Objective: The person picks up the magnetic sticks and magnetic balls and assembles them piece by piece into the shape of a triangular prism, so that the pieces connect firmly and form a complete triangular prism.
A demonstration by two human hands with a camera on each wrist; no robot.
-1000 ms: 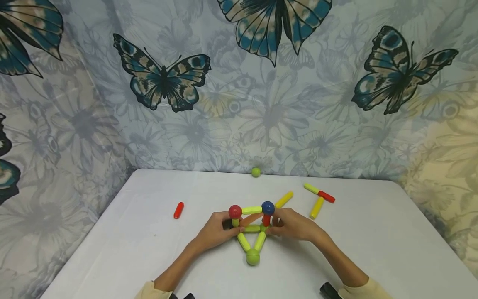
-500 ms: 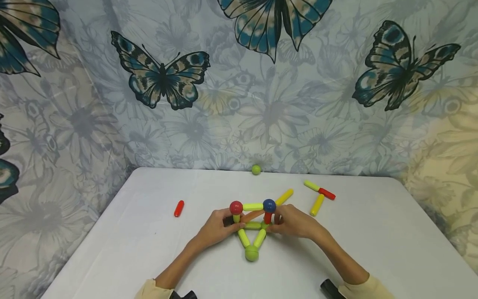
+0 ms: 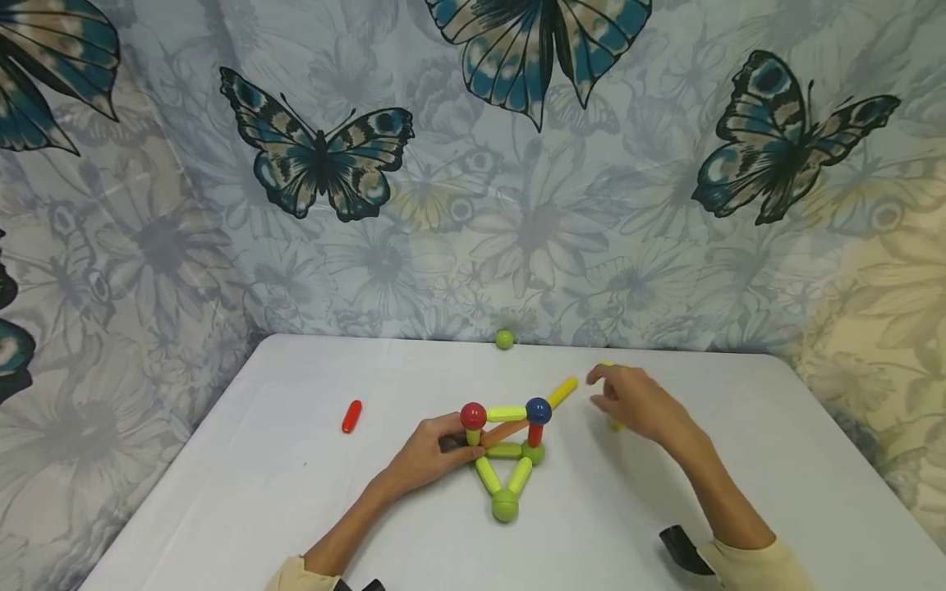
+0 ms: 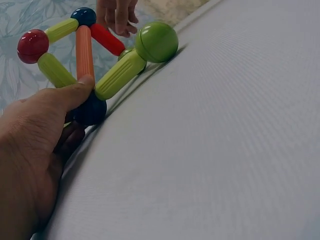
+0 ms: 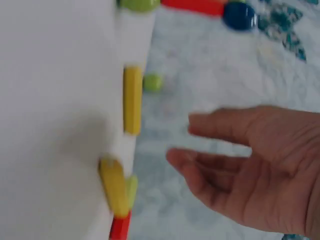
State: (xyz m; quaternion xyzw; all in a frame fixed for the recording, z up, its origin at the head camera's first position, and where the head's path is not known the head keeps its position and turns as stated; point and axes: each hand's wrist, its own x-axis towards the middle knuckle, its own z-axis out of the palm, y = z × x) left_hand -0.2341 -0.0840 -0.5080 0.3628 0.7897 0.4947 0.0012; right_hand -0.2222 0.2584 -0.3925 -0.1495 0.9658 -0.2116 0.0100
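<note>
A frame of coloured sticks and balls stands on the table, with a red ball (image 3: 473,415) and a blue ball (image 3: 538,410) on top and a green ball (image 3: 505,506) at its near corner. My left hand (image 3: 427,451) grips the frame's left corner. In the left wrist view, the thumb presses by the foot of an orange stick (image 4: 85,52) and the fingers lie behind a dark blue ball (image 4: 91,111). Apart from the frame, my right hand (image 3: 641,400) hovers with loosely bent fingers and holds nothing. Below it, a yellow stick (image 5: 114,189) is mostly hidden in the head view.
Another yellow stick (image 3: 565,391) lies behind the frame. A loose green ball (image 3: 504,339) sits at the table's back edge. One red stick (image 3: 351,416) lies at left; another red stick (image 5: 120,228) and a light green stick (image 5: 131,190) are near the right hand.
My right hand has let go of the frame's right side and moved right and back, over the loose sticks. The left hand keeps its hold; the frame has shifted slightly right.
</note>
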